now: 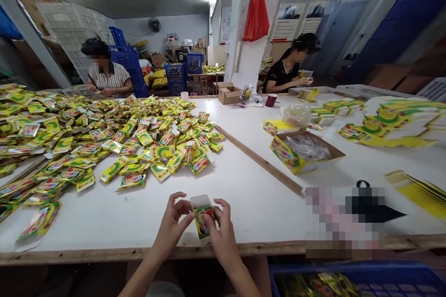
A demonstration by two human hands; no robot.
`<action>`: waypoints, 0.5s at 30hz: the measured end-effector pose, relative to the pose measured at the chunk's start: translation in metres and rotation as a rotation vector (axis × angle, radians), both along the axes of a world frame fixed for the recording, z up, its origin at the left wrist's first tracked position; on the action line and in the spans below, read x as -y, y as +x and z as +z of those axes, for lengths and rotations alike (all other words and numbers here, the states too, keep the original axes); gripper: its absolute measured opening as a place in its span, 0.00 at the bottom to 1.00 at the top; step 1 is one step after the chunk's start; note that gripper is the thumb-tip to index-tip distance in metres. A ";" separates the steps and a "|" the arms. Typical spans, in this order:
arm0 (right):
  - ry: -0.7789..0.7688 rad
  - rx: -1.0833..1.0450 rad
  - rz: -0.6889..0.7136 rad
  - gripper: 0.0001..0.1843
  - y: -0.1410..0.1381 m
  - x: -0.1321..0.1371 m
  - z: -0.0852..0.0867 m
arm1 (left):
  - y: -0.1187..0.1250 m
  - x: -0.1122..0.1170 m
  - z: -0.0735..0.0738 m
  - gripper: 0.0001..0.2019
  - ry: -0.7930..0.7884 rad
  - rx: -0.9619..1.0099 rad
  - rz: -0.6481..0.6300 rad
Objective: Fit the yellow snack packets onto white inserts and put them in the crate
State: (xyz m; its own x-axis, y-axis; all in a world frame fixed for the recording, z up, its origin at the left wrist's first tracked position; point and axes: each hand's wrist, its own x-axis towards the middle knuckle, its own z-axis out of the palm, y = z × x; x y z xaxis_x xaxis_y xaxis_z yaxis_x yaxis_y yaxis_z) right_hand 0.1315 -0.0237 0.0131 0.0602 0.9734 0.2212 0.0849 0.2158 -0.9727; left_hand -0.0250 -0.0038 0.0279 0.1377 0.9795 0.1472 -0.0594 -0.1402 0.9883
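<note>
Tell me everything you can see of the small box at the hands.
The small box looks like thin, glossy printed card, green and yellow with red artwork. A plain whitish flap stands open at its far end. It tilts slightly, near the front edge of the table. The right hand holds it, thumb across the front; the left hand's thumb meets its left edge. Its contents are hidden.

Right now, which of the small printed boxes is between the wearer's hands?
The single box with its pale flap open, between left hand and right hand; the heaped boxes lie clear of both.
</note>
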 end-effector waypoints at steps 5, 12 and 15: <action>-0.029 -0.010 0.019 0.15 0.008 0.008 -0.002 | 0.016 0.006 -0.010 0.10 0.016 -0.061 0.031; -0.021 0.132 0.044 0.14 0.035 0.001 -0.003 | 0.026 0.006 -0.014 0.11 0.001 -0.125 -0.047; 0.035 0.228 0.087 0.11 0.041 -0.004 0.002 | 0.030 0.004 -0.015 0.09 -0.017 -0.092 -0.077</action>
